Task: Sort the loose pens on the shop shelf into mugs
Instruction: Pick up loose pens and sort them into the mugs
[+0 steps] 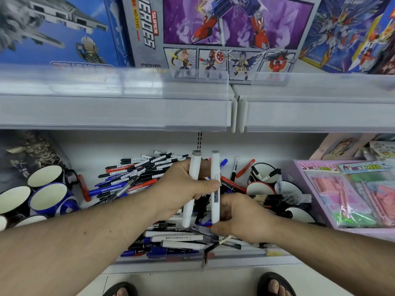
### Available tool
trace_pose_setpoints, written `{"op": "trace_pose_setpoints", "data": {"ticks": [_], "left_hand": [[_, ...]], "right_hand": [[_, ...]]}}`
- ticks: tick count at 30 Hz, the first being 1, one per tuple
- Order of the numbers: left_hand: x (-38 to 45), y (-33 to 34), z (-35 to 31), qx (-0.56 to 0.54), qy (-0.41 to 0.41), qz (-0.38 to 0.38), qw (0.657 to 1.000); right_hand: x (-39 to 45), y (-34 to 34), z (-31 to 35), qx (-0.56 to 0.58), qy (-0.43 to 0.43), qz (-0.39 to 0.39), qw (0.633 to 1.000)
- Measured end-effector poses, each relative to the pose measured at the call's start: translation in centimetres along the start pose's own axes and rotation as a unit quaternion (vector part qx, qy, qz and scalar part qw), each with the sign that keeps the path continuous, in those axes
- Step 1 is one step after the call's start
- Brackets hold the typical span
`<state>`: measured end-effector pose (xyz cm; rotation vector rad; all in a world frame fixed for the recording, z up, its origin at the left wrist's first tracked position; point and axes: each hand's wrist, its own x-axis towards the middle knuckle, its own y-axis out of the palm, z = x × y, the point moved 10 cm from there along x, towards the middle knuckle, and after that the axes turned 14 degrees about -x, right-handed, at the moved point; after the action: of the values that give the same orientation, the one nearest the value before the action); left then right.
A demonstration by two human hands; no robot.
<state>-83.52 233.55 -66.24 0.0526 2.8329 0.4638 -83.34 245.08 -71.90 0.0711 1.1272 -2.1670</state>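
- The left hand [181, 186], at the centre of the frame, gripped two white markers [215, 184] held upright above the pile; its thumb was pressed across the right-hand marker and its fingers were curled round the other.
- The right hand [241, 218], just below and to the right of the left one, had its fingers curled at the lower end of the right-hand marker, touching it. Whether it also held anything from the pile beneath could not be told.
- The loose pens [136, 171] lay heaped across the middle of the lower shelf [162, 268]: black, blue, red and white barrels crossing one another, reaching to the shelf's front lip.
- At the lower left of the frame stood a group of mugs [50, 199] with pale insides, dark and blue outside, mouths tilted toward the camera.
- At the centre right stood further mugs [260, 188]; the rear one held several pens.
- A pink packaged toy set [342, 193] occupied the right end of the shelf.
- Toy boxes [213, 35] stood on the upper shelf, across the top of the frame.
- Two sandalled feet [275, 285] showed on the floor at the bottom edge.
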Motion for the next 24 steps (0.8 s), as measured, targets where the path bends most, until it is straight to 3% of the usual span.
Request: {"op": "trace_pose_setpoints", "data": {"ticks": [4, 8, 11, 13, 16, 18, 24], "left_hand": [[0.8, -3.1, 0.0, -0.004, -0.004, -0.082, 0.997], [1.1, -7.6, -0.1, -0.014, -0.007, -0.194, 0.981], [0.9, -9.7, -2.4, 0.088, 0.063, -0.243, 0.964], [0.9, -7.6, -3.7, 0.182, 0.093, -0.167, 0.964], [0.4, -2.0, -1.2, 0.234, 0.036, 0.013, 0.971], [-0.2, 0.7, 0.4, 0.255, 0.025, 0.082, 0.963], [0.0, 1.6, 0.9, 0.306, 0.049, 0.106, 0.945]], "right_hand": [[-0.6, -1.5, -0.2, 0.044, 0.004, -0.026, 0.999], [-1.3, -6.6, -2.1, 0.146, 0.041, -0.177, 0.973], [-1.9, -9.6, -1.5, 0.163, 0.012, -0.248, 0.955], [-2.0, -10.0, -0.3, 0.149, -0.013, -0.244, 0.958], [-1.8, -9.5, 1.6, 0.147, -0.043, -0.223, 0.963], [-1.5, -8.9, 2.6, 0.161, -0.058, -0.211, 0.962], [-1.9, -8.2, 4.5, 0.144, -0.077, -0.193, 0.968]]}}
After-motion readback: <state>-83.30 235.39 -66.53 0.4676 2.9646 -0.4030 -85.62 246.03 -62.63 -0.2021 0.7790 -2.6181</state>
